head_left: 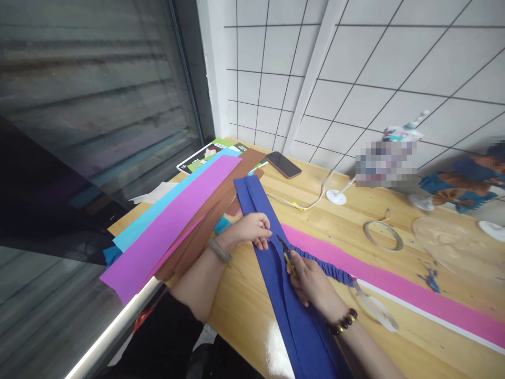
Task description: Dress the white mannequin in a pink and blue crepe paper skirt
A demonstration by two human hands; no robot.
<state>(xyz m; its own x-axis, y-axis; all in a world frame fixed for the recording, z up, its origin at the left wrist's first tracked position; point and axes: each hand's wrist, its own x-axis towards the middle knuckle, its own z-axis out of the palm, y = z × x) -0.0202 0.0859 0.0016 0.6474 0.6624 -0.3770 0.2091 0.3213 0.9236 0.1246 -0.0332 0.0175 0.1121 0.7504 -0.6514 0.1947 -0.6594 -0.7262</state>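
A long strip of dark blue crepe paper (266,279) lies lengthwise on the table, with a loose fold running along its middle. My left hand (254,230) rests over its upper part, fingers curled in and pinching at the paper's fold. My right hand (311,284) is closed around small scissors (289,256) with yellow handles and dark blades. The blades point up and left towards my left fingertips, over the blue paper. Beside my right hand, a gathered blue ruffle (327,268) runs rightwards to a loose length of pale tape (376,308).
Purple (177,221), light blue and brown paper strips lie stacked at left. A pink strip (386,284) stretches along the right. A phone (284,165), a cable, a tape roll (382,235), a clear round disc (453,247), blue scraps and white stands are farther back, near the tiled wall.
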